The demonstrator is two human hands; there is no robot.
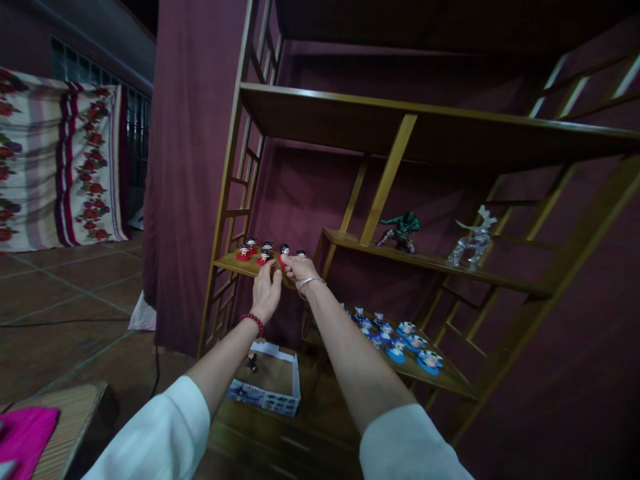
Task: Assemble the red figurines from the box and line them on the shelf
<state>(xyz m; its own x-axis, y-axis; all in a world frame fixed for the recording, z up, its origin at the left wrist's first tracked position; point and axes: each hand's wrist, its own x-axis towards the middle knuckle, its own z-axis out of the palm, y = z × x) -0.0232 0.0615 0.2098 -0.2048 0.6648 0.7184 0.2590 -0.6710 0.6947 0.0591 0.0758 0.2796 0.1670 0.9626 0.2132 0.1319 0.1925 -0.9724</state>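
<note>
White sleeves are filling the bottom of the view, and both forearms are reaching up and away toward a wooden shelf (pixel 235 263). Going left to right: the left hand (pixel 267 290), with a red bead bracelet (pixel 253 321) at the wrist, is hovering just below the shelf's front edge, its fingers (pixel 274 270) curled loosely inward; whether they are touching anything I cannot tell. Right beside it, the right hand (pixel 300 268), wearing a silver bangle (pixel 311 284), is pinching a small figurine (pixel 284 251) with a red base between thumb and fingertips, so its fingers are closed on that piece. The figurine is standing upright, long axis vertical, sitting directly above the right fingertips and slightly up and right of the left ones; the right hand is clearly the nearer one. Its facing is too small to read. To the left of both hands' fingers, more red-based figurines (pixel 255 251) are standing in a loose group on the same shelf. Below the fingers, an open cardboard box (pixel 267 387) is lying on the floor, and down to the right blue-based figurines (pixel 400 340) are crowding a lower shelf.
</note>
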